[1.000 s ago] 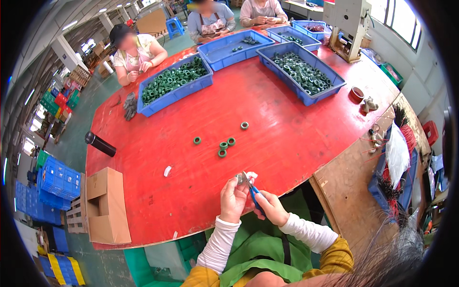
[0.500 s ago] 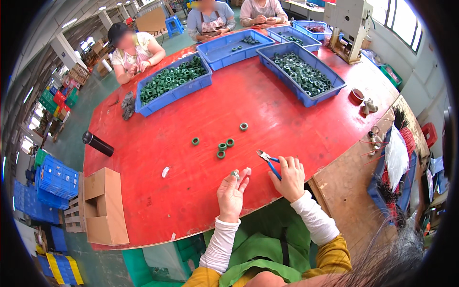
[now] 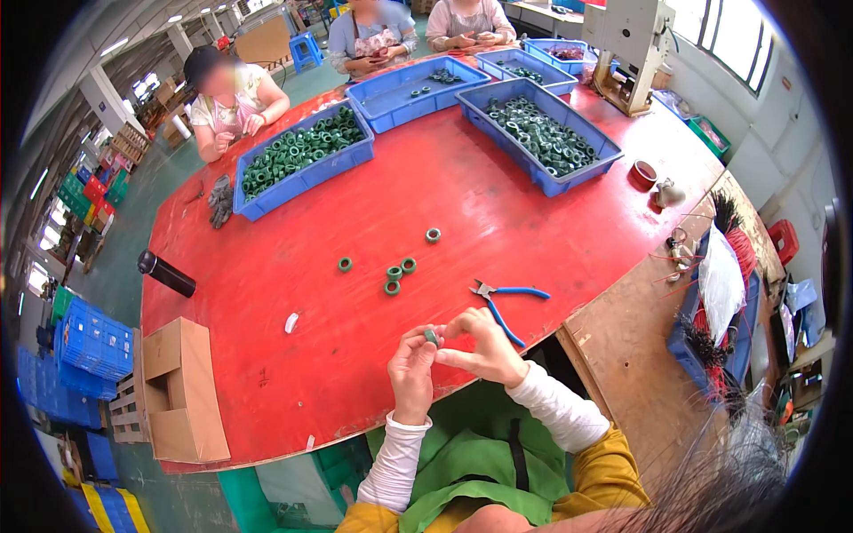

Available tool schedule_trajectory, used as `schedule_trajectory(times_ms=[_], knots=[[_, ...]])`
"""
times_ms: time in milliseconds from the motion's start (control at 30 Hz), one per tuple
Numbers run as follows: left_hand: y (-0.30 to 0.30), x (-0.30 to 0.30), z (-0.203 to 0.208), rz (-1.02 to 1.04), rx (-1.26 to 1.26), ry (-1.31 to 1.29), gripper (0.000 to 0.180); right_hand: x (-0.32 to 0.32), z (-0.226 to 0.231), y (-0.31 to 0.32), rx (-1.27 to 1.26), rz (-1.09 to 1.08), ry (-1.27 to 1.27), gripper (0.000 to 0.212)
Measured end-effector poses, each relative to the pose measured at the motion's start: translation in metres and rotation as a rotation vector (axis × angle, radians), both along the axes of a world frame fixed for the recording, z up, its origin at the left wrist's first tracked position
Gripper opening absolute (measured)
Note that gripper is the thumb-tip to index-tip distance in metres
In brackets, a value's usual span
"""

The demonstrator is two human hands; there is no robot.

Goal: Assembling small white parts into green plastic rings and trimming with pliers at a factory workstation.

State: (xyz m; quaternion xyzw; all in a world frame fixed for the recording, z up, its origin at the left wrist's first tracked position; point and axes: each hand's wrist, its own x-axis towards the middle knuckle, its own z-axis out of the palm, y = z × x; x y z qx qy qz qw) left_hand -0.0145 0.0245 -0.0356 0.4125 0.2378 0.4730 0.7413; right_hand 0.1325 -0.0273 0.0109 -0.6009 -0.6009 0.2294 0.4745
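In front of me, over the near edge of the red table (image 3: 293,373), my left hand (image 3: 412,373) pinches a small green ring (image 3: 432,338). My right hand (image 3: 489,348) meets it from the right, thumb and fingers bent to the ring's side; its fingertips partly cover it. Just beyond that hand, blue-handled cutting pliers (image 3: 503,320) lie on the table with handles spread. Farther off are several loose green rings: a close group (image 3: 394,274), one ring (image 3: 345,264) to the left and another ring (image 3: 433,234) beyond.
Blue trays of green rings stand at the far left (image 3: 298,189) and far right (image 3: 569,186). A black bottle (image 3: 167,274) lies at the left, near a white scrap (image 3: 291,322). A cardboard box (image 3: 200,391) sits at the left edge. Several people work across the table.
My right hand has let go of the pliers, which now lie on the table, and has come left to the ring in my left hand. The whole view has shifted slightly.
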Motion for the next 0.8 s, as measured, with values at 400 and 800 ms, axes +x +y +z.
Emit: schedule_trajectory(times_ms=[400,800], knots=[[-0.003,-0.010,-0.006,-0.056,-0.066,-0.015,0.013,0.000,-0.019,0.003,-0.083,0.083,0.203,0.017],[0.001,-0.004,-0.002,-0.030,0.136,0.024,0.013,-0.014,-0.021,0.009,0.021,-0.219,-0.072,0.014]])
